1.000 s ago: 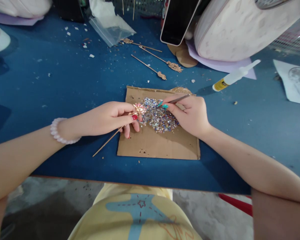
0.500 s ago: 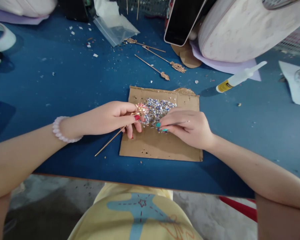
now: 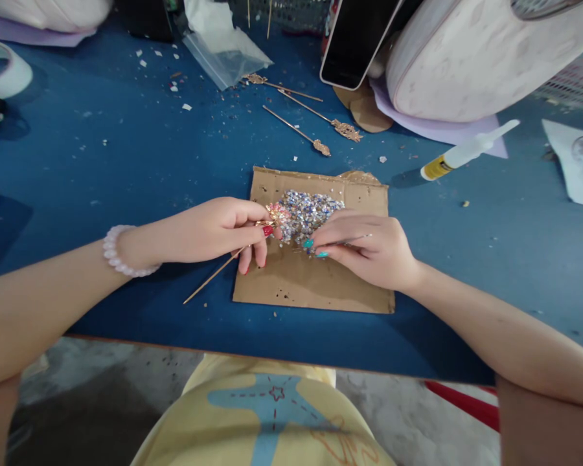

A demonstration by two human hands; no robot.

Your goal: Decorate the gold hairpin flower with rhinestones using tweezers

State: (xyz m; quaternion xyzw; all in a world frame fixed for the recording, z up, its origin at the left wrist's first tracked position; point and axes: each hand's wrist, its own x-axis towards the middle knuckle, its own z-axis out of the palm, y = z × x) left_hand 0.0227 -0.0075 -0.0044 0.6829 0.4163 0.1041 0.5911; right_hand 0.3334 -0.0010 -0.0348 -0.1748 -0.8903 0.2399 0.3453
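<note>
My left hand (image 3: 233, 230) pinches a gold hairpin (image 3: 208, 279) near its decorated head, which carries pink and gold pieces. The pin's bare stick points down to the left over the blue table. My right hand (image 3: 369, 249) is closed on a thin metal tool (image 3: 362, 238), probably tweezers, with its fingertips at the lower right edge of a pile of small shiny rhinestones (image 3: 308, 210). Blue, silver and clear stones make up the pile. It lies on a flat piece of cardboard (image 3: 315, 285) under both hands. The tool's tip is too small to make out.
Three gold hairpins (image 3: 296, 131) lie beyond the cardboard, near a plastic bag (image 3: 223, 55). A phone (image 3: 357, 42) leans at the back. To the right are a glue bottle (image 3: 459, 155) and a large pale object (image 3: 471, 58). A tape roll (image 3: 10, 71) sits far left.
The lower fingers of my left hand have shifted slightly left and curled. My right fingertips have moved very little, still beside the rhinestones. Both hands keep what they hold.
</note>
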